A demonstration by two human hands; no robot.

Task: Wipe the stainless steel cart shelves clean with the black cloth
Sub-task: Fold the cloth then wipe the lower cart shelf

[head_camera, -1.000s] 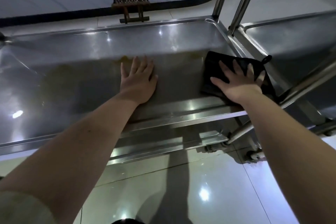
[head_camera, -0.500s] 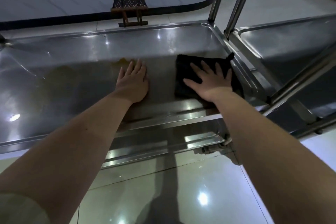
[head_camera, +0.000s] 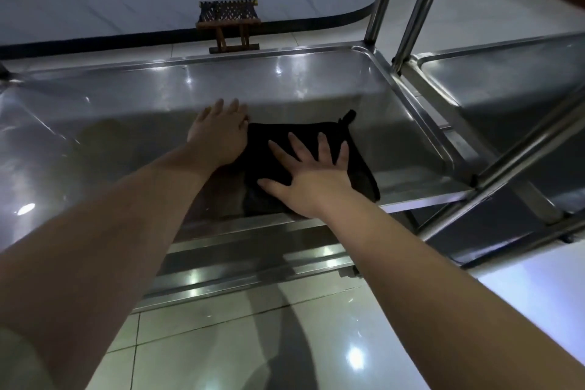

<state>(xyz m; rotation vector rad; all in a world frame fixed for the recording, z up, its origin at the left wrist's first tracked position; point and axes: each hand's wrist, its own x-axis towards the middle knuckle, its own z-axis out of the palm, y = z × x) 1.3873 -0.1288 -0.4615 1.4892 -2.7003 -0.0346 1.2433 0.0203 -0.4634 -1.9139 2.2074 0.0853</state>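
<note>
Start at the left: the long stretch of the cart shelf [head_camera: 95, 142] runs away from you on that side, bare steel with glare on it, and whether it is clean cannot be told from here. Your left hand [head_camera: 221, 136] lies flat on the shelf floor, fingers straight and close together, holding nothing. Its thumb-side edge sits right against the left edge of the black cloth [head_camera: 359, 168].

The cloth lies flat on the shelf floor, right of centre, its near edge close to the front lip and its small hanging loop pointing toward the far right corner. Your right hand [head_camera: 313, 184] presses down on it with the palm, fingers spread wide and straight; nothing is gripped or pinched.

What matters for the next stroke: most of the open shelf lies left of the cloth, and your left hand stands directly in that path. Probably you lift or slide it clear first. To the right, the shelf's raised rim is near, and the neighbouring shelf [head_camera: 506, 95] lies beyond the uprights.
</note>
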